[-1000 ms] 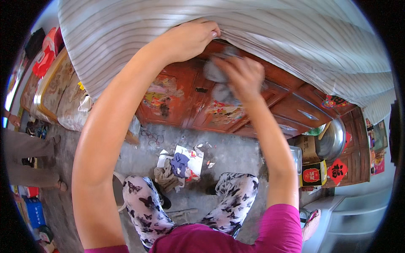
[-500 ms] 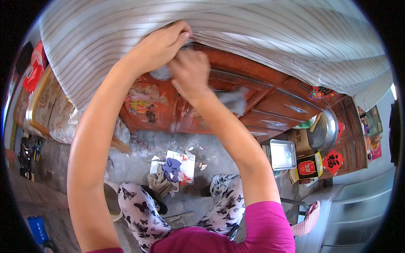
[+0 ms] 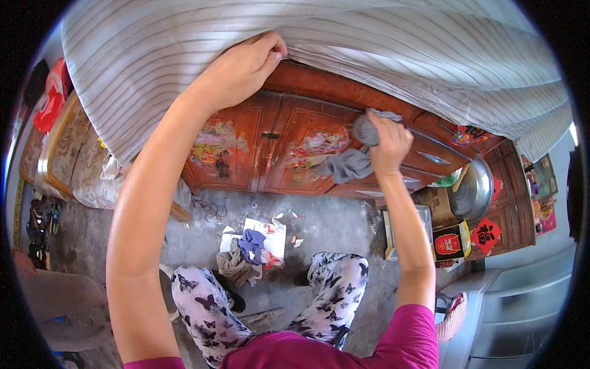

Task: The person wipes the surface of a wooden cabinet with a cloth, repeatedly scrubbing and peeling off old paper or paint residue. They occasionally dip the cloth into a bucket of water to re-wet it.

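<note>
In front of me stands a red-brown wooden cabinet (image 3: 270, 154) with worn coloured pictures on its two doors. A striped pale cloth (image 3: 153, 67) drapes over its top. My left hand (image 3: 249, 67) is closed on the edge of this cloth, holding it up off the cabinet front. My right hand (image 3: 390, 141) grips a grey rag (image 3: 350, 165) against the right part of the cabinet, near the right door's edge. Part of the rag bunches above my fingers and the rest hangs down to the left.
On the concrete floor lie white paper with a blue cloth (image 3: 251, 245) and an olive cloth (image 3: 235, 264). At right are a metal basin (image 3: 472, 190), a black and yellow box (image 3: 452, 243) and a metal tray. A patterned sofa (image 3: 80, 166) stands at left; a pale bucket is beside my leg.
My right hand has swept to the right with the grey rag, from beside my left hand to the right part of the cabinet. The left hand stays at the cloth's edge.
</note>
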A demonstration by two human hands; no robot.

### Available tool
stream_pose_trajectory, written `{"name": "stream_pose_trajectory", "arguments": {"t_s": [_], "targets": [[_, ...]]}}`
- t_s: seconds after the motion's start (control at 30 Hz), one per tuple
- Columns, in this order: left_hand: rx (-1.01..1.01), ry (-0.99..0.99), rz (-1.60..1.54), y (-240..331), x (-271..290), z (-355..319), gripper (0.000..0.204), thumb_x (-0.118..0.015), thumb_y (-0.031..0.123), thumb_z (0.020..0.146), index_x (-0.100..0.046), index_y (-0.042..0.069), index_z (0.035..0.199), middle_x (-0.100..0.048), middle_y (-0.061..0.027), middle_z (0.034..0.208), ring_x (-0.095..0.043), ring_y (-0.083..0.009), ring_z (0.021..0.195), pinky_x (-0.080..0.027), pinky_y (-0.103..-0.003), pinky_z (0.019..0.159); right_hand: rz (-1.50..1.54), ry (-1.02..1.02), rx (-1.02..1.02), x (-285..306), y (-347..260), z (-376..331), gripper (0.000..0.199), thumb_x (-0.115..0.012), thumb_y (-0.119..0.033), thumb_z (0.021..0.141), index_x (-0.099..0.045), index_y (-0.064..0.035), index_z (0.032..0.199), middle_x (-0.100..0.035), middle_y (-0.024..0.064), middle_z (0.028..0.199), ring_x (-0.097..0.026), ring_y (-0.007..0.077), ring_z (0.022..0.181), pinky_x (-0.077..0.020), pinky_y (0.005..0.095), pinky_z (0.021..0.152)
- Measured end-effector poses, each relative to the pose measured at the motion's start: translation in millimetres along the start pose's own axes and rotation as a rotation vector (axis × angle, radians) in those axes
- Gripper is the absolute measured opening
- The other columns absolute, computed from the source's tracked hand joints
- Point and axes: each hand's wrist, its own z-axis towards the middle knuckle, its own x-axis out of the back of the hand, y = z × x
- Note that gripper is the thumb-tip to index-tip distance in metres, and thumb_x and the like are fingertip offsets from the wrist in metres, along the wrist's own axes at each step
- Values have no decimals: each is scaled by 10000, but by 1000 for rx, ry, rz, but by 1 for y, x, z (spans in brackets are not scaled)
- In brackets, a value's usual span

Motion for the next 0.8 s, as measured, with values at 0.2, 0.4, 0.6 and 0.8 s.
{"name": "stream_pose_trajectory", "arguments": {"t_s": [0.2, 0.4, 0.6, 0.8], "targets": [[-40, 39, -22, -6, -3, 1, 170, -454, 149, 1051, -539, 36, 1145, -640, -171, 1081, -604, -364, 1037, -467, -410, 924, 341, 112, -21, -49, -148, 78, 581, -646, -1, 648, -713, -197, 1191, -655, -23, 931, -611, 213, 859, -419, 383, 782], [-26, 28, 45, -4, 1, 0, 185, -437, 166, 1052, -537, 38, 1139, -664, -198, 1098, -610, -415, 1018, -468, -475, 880, 212, 107, 251, -53, -120, 74, 391, -639, -182, 817, -712, -282, 1188, -659, -79, 1006, -577, 147, 828, -414, 335, 750], [-22, 51, 15, 0, -5, -1, 195, -449, 173, 1048, -539, 33, 1150, -647, -191, 1090, -607, -392, 1028, -468, -445, 901, -93, -80, 96, -8, 23, -19, 381, -660, -127, 801, -762, -303, 1123, -631, -28, 1014, -627, 186, 915, -447, 391, 811], [-18, 64, 46, 3, -2, -5, 193, -471, 183, 1034, -547, 38, 1136, -656, -194, 1073, -615, -394, 1008, -481, -459, 892, 54, 39, -126, -39, -5, -41, 585, -721, 4, 677, -693, -228, 1213, -606, 56, 1087, -613, 286, 990, -467, 437, 842]]}}
